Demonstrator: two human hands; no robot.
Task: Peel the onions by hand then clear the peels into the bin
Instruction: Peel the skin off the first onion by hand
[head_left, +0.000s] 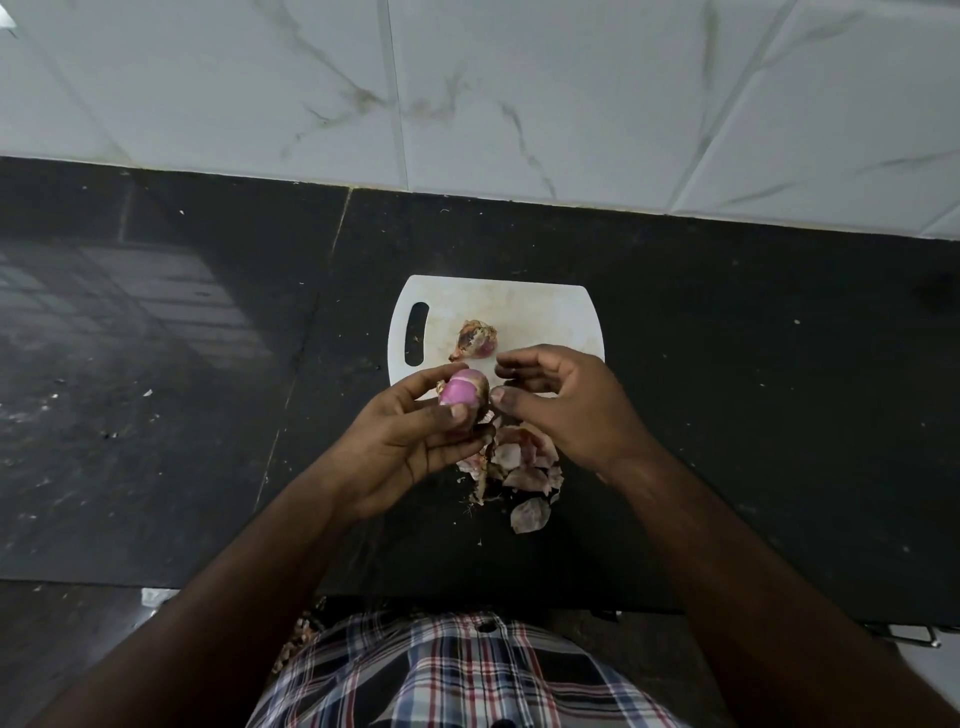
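My left hand (410, 436) grips a partly peeled pink onion (461, 391) above the near edge of a white cutting board (540, 306). My right hand (566, 405) is just to its right, fingers curled, thumb tip close to the onion's dry skin; whether it pinches a peel is hidden. A second onion (475, 340) with its dry brown skin on lies on the board behind my hands. A pile of loose peels (519, 462) sits on the black counter under and in front of my hands.
The black stone counter (182, 364) stretches left and right of the board. A white marble-tiled wall (467, 93) rises behind it. More peel scraps (298, 636) lie below the counter's front edge at my left.
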